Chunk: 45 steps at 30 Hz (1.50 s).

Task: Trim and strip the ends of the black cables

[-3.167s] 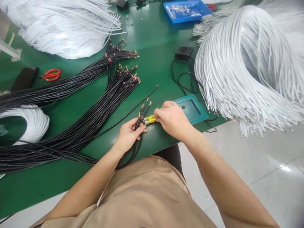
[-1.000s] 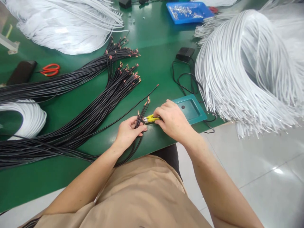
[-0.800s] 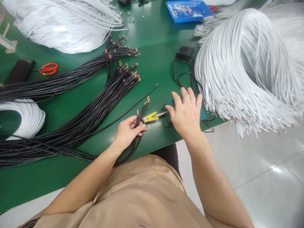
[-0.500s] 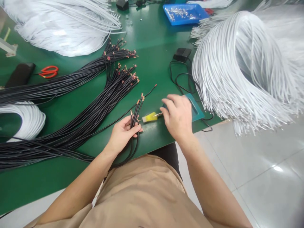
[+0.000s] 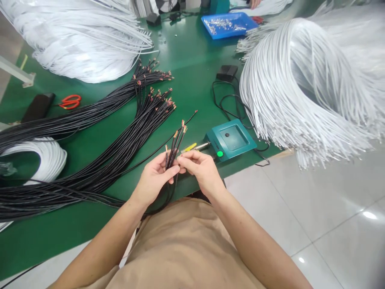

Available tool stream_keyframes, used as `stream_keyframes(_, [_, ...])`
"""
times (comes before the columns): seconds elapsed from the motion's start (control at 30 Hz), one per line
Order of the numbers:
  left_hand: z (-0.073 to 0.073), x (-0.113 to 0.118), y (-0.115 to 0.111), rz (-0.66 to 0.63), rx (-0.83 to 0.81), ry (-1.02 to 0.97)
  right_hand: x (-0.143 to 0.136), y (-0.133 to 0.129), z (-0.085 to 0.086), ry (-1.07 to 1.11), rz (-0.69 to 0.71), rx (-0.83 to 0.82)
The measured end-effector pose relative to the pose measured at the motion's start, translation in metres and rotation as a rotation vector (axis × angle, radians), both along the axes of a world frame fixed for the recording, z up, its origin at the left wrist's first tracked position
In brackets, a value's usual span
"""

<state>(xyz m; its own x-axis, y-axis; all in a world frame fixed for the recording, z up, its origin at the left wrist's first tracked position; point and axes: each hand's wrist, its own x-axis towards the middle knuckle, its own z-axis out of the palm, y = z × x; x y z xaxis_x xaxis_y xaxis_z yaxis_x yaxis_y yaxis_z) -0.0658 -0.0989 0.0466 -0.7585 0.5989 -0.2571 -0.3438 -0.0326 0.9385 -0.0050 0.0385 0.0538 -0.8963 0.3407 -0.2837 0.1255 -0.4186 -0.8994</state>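
Observation:
My left hand [image 5: 155, 176] is closed round several short black cables [image 5: 172, 155], whose stripped ends with coloured wires point upward. Close against them, my right hand [image 5: 203, 166] pinches with thumb and fingertips at the cables' right side; what lies between those fingertips is too small to make out. Just beyond the right hand sits a teal box-shaped device [image 5: 210, 134] with a shallow recess on top and a green button. A metal shaft [image 5: 202, 147] sticks out of its left side toward a yellow piece [image 5: 189, 147], partly hidden by the fingers.
Long bundles of black cables [image 5: 120, 140] lie to the left. White cable heaps stand at the back left [image 5: 90, 44] and right [image 5: 270, 80]. Red-handled scissors [image 5: 70, 102], a black adapter [image 5: 227, 73] with its cord, and a blue tray [image 5: 228, 26] of small parts are around. Another person's hand [image 5: 255, 3] shows at the back.
My right hand has moved left and down from the teal device to the cables in my left hand, its fingers closing to a pinch. The device's top is now uncovered.

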Motion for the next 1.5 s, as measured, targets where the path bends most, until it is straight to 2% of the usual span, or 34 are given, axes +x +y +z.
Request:
stream_keyframes(0.07, [0.003, 0.000, 0.000, 0.044, 0.008, -0.039, 0.003, 0.006, 0.006, 0.044, 0.016, 0.035])
stream_keyframes(0.17, [0.007, 0.000, -0.001, 0.074, 0.009, -0.100, 0.006, 0.016, 0.017, 0.125, 0.164, 0.151])
stream_keyframes(0.2, [0.008, 0.001, -0.002, 0.076, 0.009, -0.112, 0.006, 0.019, 0.020, 0.126, 0.174, 0.204])
stream_keyframes(0.27, [0.008, 0.004, -0.002, 0.072, 0.003, -0.117, 0.003, 0.020, 0.023, 0.081, 0.093, 0.304])
stream_keyframes(0.37, [0.007, 0.010, -0.001, 0.040, -0.031, -0.108, -0.004, 0.015, 0.019, 0.026, 0.005, 0.378])
stream_keyframes(0.47, [0.007, 0.011, 0.001, 0.088, -0.013, -0.107, -0.007, 0.006, 0.012, 0.020, 0.082, 0.378])
stream_keyframes(0.6, [0.009, 0.001, 0.005, 0.196, 0.073, -0.069, -0.003, -0.006, 0.006, -0.049, 0.170, 0.411])
stream_keyframes(0.77, [0.005, -0.011, 0.005, 0.146, 0.043, -0.041, 0.001, -0.007, 0.002, -0.096, 0.213, 0.432])
stream_keyframes(0.93, [0.002, -0.011, 0.002, 0.120, 0.013, 0.000, -0.007, 0.005, 0.001, -0.013, 0.026, 0.511])
stream_keyframes(1.07, [0.004, -0.010, 0.002, 0.082, 0.022, -0.003, -0.011, 0.004, 0.000, 0.058, 0.111, 0.588])
stream_keyframes(1.17, [0.002, -0.010, 0.003, 0.061, 0.032, -0.047, -0.012, 0.004, -0.001, 0.067, 0.122, 0.821])
stream_keyframes(1.37, [-0.004, -0.014, 0.008, 0.028, 0.045, -0.119, -0.007, 0.013, -0.001, 0.162, 0.239, 1.611])
stream_keyframes(1.43, [-0.005, -0.015, 0.009, -0.013, 0.035, -0.129, -0.006, 0.015, -0.002, 0.179, 0.254, 1.736])
stream_keyframes(1.5, [-0.007, -0.016, 0.010, -0.047, 0.028, -0.132, -0.006, 0.018, -0.003, 0.167, 0.257, 1.738])
